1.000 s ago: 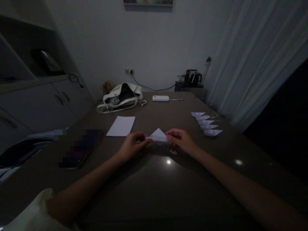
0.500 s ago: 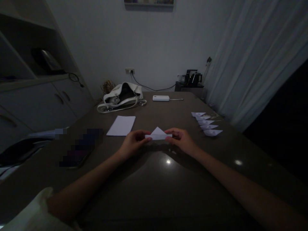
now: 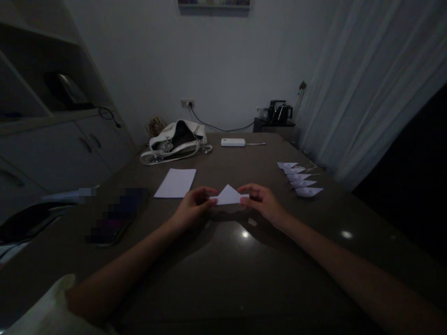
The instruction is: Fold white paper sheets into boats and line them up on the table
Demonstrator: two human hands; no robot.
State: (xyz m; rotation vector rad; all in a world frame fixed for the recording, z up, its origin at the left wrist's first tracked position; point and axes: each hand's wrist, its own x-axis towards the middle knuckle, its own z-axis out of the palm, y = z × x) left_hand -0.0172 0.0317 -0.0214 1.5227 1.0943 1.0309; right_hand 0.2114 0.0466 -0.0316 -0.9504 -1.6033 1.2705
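The left hand (image 3: pixel 192 207) and right hand (image 3: pixel 264 204) are held level, their curved fingers (image 3: pixel 253 187) turned inward across a gap. The thumbs (image 3: pixel 207 204) are pinched in below them, and the left forearm (image 3: pixel 138 253) and right forearm (image 3: pixel 324 251) are splayed outward behind the fingers.

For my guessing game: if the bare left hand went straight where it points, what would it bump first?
The left hand would first meet the folded white paper with a triangular peak, which it touches; beyond, probably the bare right hand, depth being unclear.

The dark table (image 3: pixel 223 274) carries a bag (image 3: pixel 178 139) and power bank (image 3: pixel 233 143) far back. Nearer lie paper (image 3: pixel 175 183), a pixelated phone (image 3: pixel 117 218) and, at right, five boats (image 3: pixel 299 177).
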